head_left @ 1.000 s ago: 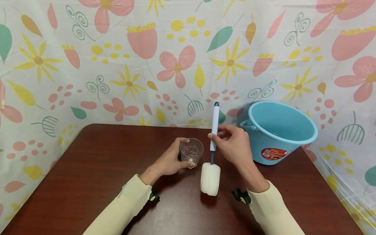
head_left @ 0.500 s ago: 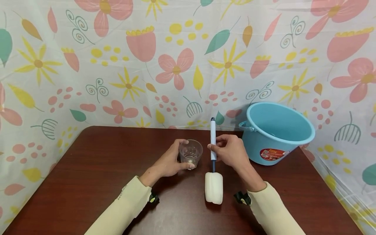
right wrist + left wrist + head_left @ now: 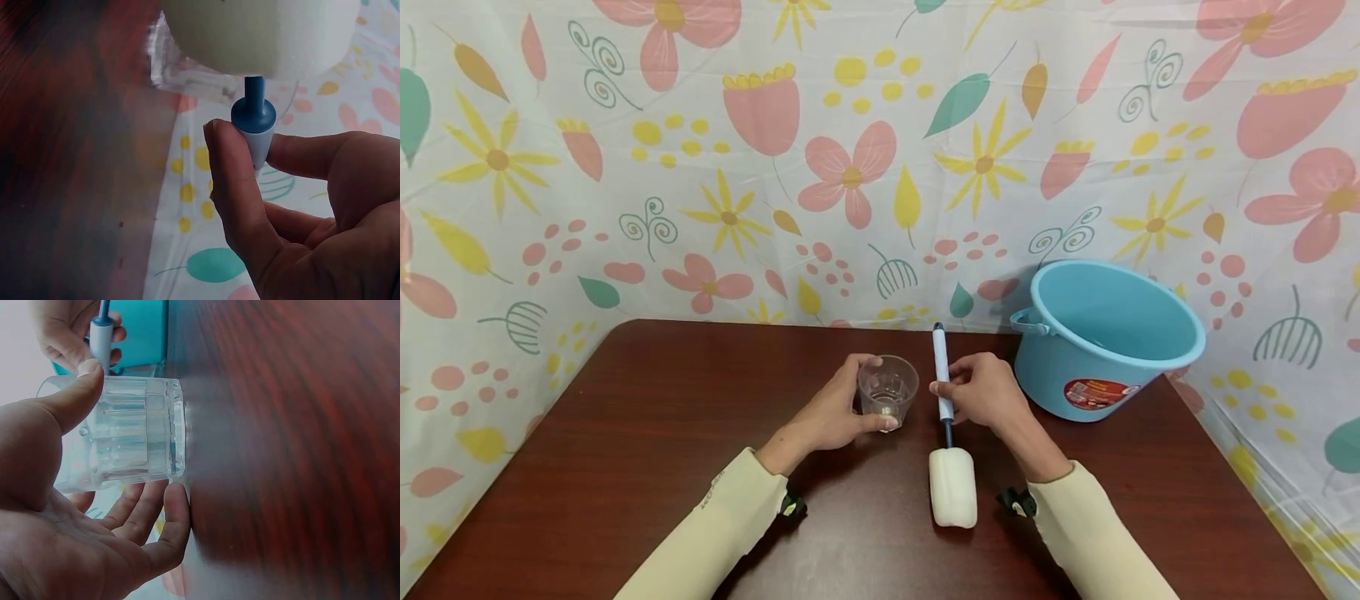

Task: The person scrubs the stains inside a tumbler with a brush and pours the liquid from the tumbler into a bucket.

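Note:
A clear plastic cup (image 3: 888, 390) stands upright on the table, and my left hand (image 3: 831, 411) holds it round the side. In the left wrist view the thumb lies along one side of the cup (image 3: 134, 434) and the fingers curl at the other. To its right, my right hand (image 3: 988, 390) pinches the pale handle of a sponge bottle brush (image 3: 953, 487) between thumb and fingers. The brush's white sponge head points toward me, low over the table. In the right wrist view the sponge head (image 3: 262, 37) overlaps the cup behind it.
A light blue bucket (image 3: 1101, 333) with a red label stands at the table's back right, just beyond my right hand. The dark brown table (image 3: 647, 450) meets a flower-printed curtain (image 3: 850, 175) along its back edge.
My right hand has lowered the brush and drawn it toward me, its sponge head shifting slightly right. My left hand and the cup have stayed in place.

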Available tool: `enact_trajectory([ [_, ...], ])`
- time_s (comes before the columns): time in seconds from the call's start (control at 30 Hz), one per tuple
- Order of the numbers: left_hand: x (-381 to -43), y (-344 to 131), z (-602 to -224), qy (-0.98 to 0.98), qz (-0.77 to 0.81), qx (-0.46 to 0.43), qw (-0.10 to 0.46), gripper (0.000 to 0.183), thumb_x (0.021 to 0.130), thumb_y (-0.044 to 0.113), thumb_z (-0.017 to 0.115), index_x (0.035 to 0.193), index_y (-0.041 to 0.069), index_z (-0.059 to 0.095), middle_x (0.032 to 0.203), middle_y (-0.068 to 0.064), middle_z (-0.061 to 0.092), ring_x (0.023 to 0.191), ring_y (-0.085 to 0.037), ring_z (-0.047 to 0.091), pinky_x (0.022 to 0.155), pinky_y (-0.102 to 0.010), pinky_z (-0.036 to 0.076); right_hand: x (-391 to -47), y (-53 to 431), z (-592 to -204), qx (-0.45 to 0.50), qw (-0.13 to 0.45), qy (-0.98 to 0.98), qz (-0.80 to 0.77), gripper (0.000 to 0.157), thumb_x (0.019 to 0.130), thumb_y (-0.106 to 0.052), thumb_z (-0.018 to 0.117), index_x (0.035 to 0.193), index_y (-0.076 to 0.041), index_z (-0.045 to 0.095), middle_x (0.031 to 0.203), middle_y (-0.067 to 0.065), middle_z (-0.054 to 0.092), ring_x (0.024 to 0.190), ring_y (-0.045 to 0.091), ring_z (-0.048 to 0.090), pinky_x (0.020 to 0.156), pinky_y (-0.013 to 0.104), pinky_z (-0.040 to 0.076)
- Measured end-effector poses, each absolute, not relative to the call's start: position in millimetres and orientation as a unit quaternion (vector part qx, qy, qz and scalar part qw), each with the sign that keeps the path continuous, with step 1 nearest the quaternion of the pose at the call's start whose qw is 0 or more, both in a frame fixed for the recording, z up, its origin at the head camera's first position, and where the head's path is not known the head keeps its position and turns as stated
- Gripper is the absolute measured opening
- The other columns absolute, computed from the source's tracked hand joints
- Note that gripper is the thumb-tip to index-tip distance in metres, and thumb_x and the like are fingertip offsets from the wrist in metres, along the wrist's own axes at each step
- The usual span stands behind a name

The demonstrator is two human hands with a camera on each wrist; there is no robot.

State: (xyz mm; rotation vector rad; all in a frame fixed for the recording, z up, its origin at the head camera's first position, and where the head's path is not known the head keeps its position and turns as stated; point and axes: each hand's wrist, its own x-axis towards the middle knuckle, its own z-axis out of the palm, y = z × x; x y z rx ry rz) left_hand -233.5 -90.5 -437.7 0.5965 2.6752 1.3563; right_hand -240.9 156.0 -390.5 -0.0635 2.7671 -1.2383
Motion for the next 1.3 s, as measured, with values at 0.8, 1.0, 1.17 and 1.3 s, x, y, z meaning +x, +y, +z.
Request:
enact_trajectory([
  [0.8, -235.4, -92.2, -438.2, 0.874, 0.441, 0.195, 0.053, 0.086, 0.081, 0.04, 0.086, 0.146, 0.024, 0.032, 0.142, -0.005, 0.047, 0.127, -0.022, 0.053, 0.106, -0.042, 0.043, -250.4, 156.1, -410.1, 0.006, 0.095, 0.913, -0.397, 0.039, 0.087, -0.024, 0.081, 0.11, 0.005, 0.067, 0.075, 0.013, 0.07, 0.057, 0.019, 0.072, 0.06, 0.037, 0.06],
  [1.0, -235.2, -91.3, -438.2, 0.874, 0.442, 0.194, 0.053, 0.086, 0.081, 0.04, 0.086, 0.146, 0.024, 0.032, 0.143, -0.006, 0.046, 0.128, -0.023, 0.053, 0.106, -0.043, 0.043, -252.2, 157.3, -413.3, 0.013, 0.098, 0.914, -0.394, 0.039, 0.087, -0.024, 0.081, 0.108, 0.005, 0.067, 0.075, 0.012, 0.071, 0.058, 0.019, 0.072, 0.061, 0.036, 0.06],
  [1.17, -234.1, -91.5, -437.5, 0.874, 0.444, 0.193, 0.054, 0.086, 0.081, 0.039, 0.086, 0.146, 0.024, 0.031, 0.145, -0.006, 0.045, 0.129, -0.023, 0.053, 0.107, -0.043, 0.043, -253.2, 157.9, -415.0, 0.016, 0.098, 0.914, -0.394, 0.039, 0.087, -0.025, 0.081, 0.108, 0.005, 0.068, 0.075, 0.012, 0.071, 0.058, 0.019, 0.072, 0.061, 0.036, 0.06],
  [1.3, -233.9, -91.5, -438.5, 0.873, 0.444, 0.193, 0.053, 0.086, 0.081, 0.038, 0.086, 0.147, 0.023, 0.031, 0.146, -0.006, 0.044, 0.129, -0.022, 0.052, 0.107, -0.043, 0.043, -254.4, 158.6, -417.4, 0.016, 0.098, 0.917, -0.385, 0.038, 0.087, -0.025, 0.081, 0.107, 0.004, 0.068, 0.074, 0.011, 0.071, 0.057, 0.017, 0.072, 0.061, 0.036, 0.06],
])
